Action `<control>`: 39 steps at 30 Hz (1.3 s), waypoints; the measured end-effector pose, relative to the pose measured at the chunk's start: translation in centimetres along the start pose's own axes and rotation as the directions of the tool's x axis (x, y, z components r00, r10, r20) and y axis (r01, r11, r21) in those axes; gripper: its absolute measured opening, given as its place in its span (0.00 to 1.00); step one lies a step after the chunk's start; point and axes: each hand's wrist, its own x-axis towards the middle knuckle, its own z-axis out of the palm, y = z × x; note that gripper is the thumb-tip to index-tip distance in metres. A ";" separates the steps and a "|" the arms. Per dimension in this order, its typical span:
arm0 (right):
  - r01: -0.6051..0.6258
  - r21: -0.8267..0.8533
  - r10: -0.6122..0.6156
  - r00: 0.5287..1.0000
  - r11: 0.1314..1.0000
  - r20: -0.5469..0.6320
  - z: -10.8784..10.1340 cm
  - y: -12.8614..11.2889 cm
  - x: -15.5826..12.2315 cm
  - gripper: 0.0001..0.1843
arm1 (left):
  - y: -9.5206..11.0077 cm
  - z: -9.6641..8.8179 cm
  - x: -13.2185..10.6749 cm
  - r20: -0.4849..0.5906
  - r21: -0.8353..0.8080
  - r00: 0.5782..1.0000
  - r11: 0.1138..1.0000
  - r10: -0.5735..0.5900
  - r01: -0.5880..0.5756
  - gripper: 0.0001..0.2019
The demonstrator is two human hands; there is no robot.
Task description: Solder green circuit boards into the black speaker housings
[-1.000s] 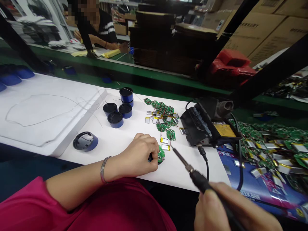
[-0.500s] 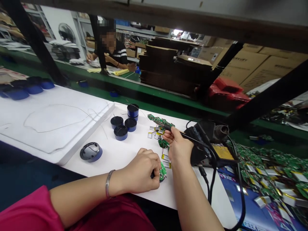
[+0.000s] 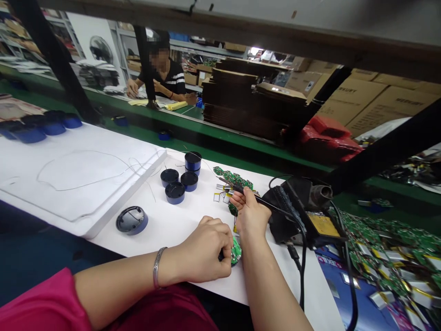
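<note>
Pinching a green circuit board (image 3: pixel 236 251) in the left grip (image 3: pixel 205 249), soldering iron (image 3: pixel 238 187) clasped in the right grip (image 3: pixel 251 216), tip aimed away from the board.

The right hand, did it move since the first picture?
Yes. The right hand was in front of the soldering station and now sits beside it, on its left.

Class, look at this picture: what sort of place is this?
Probably an electronics assembly workshop: a soldering iron in use, a soldering station, heaps of green circuit boards with pouch batteries, and stacked cardboard cartons.
</note>
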 end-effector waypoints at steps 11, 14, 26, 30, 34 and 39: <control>0.003 0.014 -0.003 1.000 1.000 0.024 0.0 0.4 0.0 0.25 | -0.1 0.1 0.0 -0.037 -0.024 0.999 1.000 0.011 -0.012 0.05; 0.008 0.024 -0.009 1.000 1.000 0.030 0.0 0.5 0.0 0.26 | -0.1 0.1 0.0 -0.036 -0.030 0.999 0.999 0.011 -0.012 0.04; 0.026 0.034 -0.028 0.998 0.999 0.057 0.1 0.5 -0.1 0.27 | -0.3 0.2 -0.1 -0.040 -0.027 0.999 1.000 0.012 -0.013 0.04; 0.048 0.024 -0.049 0.996 0.999 0.071 0.2 0.6 0.0 0.26 | -0.1 0.1 -0.1 -0.041 -0.025 0.999 1.000 0.005 -0.006 0.04; 0.120 0.005 -0.120 0.990 0.993 0.071 -0.3 -0.2 -0.6 0.23 | 0.1 -0.1 0.0 -0.032 -0.015 0.999 1.000 -0.007 0.006 0.05; 0.308 -0.082 -0.306 0.951 0.948 0.040 -3.2 -2.9 -3.3 0.17 | 0.3 -0.1 -0.5 -0.052 -0.002 0.999 1.000 0.005 -0.006 0.05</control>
